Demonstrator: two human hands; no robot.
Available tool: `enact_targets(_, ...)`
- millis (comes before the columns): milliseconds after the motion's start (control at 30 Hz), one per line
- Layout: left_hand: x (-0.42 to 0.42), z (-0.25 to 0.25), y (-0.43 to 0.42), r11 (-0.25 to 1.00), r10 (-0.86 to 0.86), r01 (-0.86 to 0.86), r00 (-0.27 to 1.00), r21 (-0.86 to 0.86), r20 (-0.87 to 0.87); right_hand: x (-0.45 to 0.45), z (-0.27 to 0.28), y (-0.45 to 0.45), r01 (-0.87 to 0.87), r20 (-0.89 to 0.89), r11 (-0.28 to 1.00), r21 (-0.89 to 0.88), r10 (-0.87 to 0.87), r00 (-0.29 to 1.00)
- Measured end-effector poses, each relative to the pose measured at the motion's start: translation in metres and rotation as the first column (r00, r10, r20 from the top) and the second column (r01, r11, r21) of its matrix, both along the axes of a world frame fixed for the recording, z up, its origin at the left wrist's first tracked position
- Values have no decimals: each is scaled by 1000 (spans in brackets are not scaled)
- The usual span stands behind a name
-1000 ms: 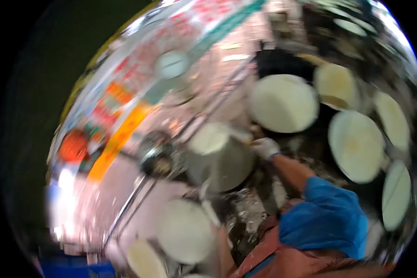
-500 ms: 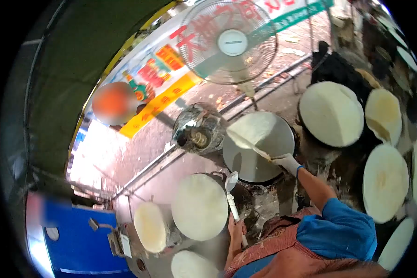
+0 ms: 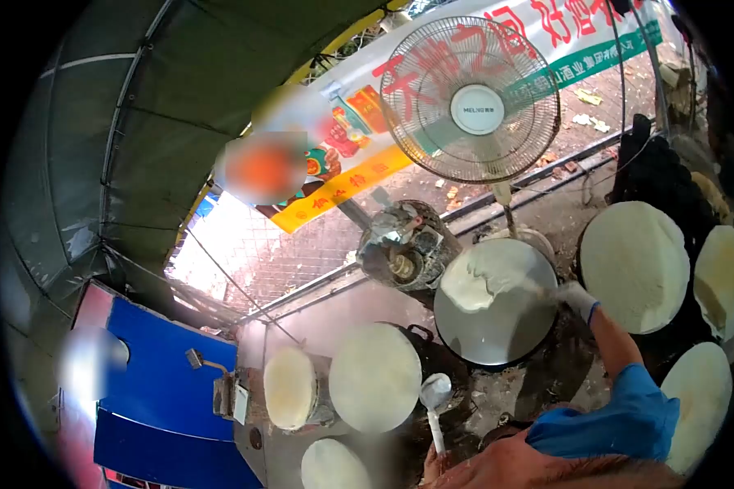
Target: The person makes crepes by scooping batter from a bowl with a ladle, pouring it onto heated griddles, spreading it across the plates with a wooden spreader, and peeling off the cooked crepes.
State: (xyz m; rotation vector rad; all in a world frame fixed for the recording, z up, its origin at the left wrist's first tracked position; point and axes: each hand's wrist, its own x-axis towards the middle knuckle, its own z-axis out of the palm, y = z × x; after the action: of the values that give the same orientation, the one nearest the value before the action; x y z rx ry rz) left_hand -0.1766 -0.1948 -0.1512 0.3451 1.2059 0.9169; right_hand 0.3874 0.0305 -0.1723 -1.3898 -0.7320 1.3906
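Observation:
My right hand (image 3: 579,301), in a pale glove, is closed at the right edge of a round griddle (image 3: 497,346). The wooden spreader (image 3: 534,287) in it is smeared by motion and reaches over the plate. White batter (image 3: 469,281) covers the upper left of this griddle, with a ragged right edge; the rest of the plate shows grey metal. Low in the view, my left hand (image 3: 434,467) is wrapped round the white handle of a ladle (image 3: 436,393), its bowl upward. The lower part of this hand is cut off by my body.
Round flatbreads lie on griddles to the left (image 3: 375,379) and right (image 3: 634,267), with several more around. A metal drum (image 3: 408,244) stands behind the batter griddle. A large fan (image 3: 475,106) rises beyond it. Another person (image 3: 265,167) is outside near the banner.
The view has swung, shifting the scene right and slightly down. My right hand has swept the spreader from the batter toward the griddle's right side. The left hand keeps the ladle.

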Motion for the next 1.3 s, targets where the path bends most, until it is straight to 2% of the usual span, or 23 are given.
enact_targets(33,3,-1,-6,1000,22,-20,997,-21,72,-22,136,-13,59,-88,974,-218,-80,993)
enact_targets(100,9,-4,-21,997,59,-50,983,-58,171,-30,91,6,-72,54,978,-194,84,995)
enact_targets(167,15,-4,-26,996,74,-63,984,-67,165,-38,6,0,-178,-8,984,-23,177,984)
enact_targets(200,19,-6,-29,995,83,-73,983,-70,165,-35,-16,-3,-231,-24,971,64,233,972)
enact_targets(300,27,-8,-30,992,111,-101,980,-70,164,6,29,-7,-390,54,917,-86,395,917)
enact_targets(333,27,-6,-31,991,123,-112,979,-77,162,8,62,3,-277,111,960,-45,280,954)
enact_targets(400,27,-5,-37,989,135,-125,979,-77,150,8,101,40,-174,129,934,-312,223,966)
enact_targets(433,28,-5,-41,988,140,-130,980,-77,142,4,91,52,-135,-16,979,-150,134,991)
enact_targets(500,28,-1,-48,987,142,-131,982,-90,126,-20,116,46,-281,62,929,-239,304,951)
enact_targets(567,30,0,-50,986,147,-136,981,-95,123,-12,17,34,-444,5,892,82,445,896)
enact_targets(600,33,-2,-49,984,158,-144,978,-106,133,-12,10,31,-509,4,825,245,524,852)
enact_targets(633,34,-1,-49,982,168,-154,976,-108,138,5,9,29,-531,15,843,85,532,847)
enact_targets(700,35,0,-51,980,181,-167,974,-103,134,25,76,12,-525,28,820,-226,545,838)
enact_targets(733,36,1,-54,980,184,-170,974,-106,133,23,82,24,-448,48,889,-90,453,890)
enact_targets(833,38,6,-64,979,184,-171,976,-114,114,-3,106,75,-273,143,948,-165,297,944)
enact_targets(900,35,10,-73,978,180,-169,979,-119,93,-8,93,88,-554,403,814,-172,572,715)
enact_targets(967,31,12,-78,980,176,-166,981,-112,83,6,37,65,-561,73,784,-266,596,799)
enact_targets(1000,32,10,-80,980,178,-170,981,-106,81,10,32,54,-573,-80,758,-312,580,811)
enact_targets(1033,33,8,-82,979,184,-174,979,-106,89,18,31,42,-588,-42,737,-334,611,790)
enact_targets(1100,37,5,-80,978,193,-183,975,-101,105,38,76,24,-613,43,699,-370,672,740)
enact_targets(1200,36,8,-87,977,198,-188,975,-95,102,30,40,77,-561,159,822,-102,570,806)
enact_targets(1267,35,13,-93,978,190,-181,978,-100,87,-4,27,115,-467,302,846,256,389,870)
enact_targets(1300,33,16,-97,978,187,-178,979,-107,81,-20,51,120,-532,412,844,61,464,784)
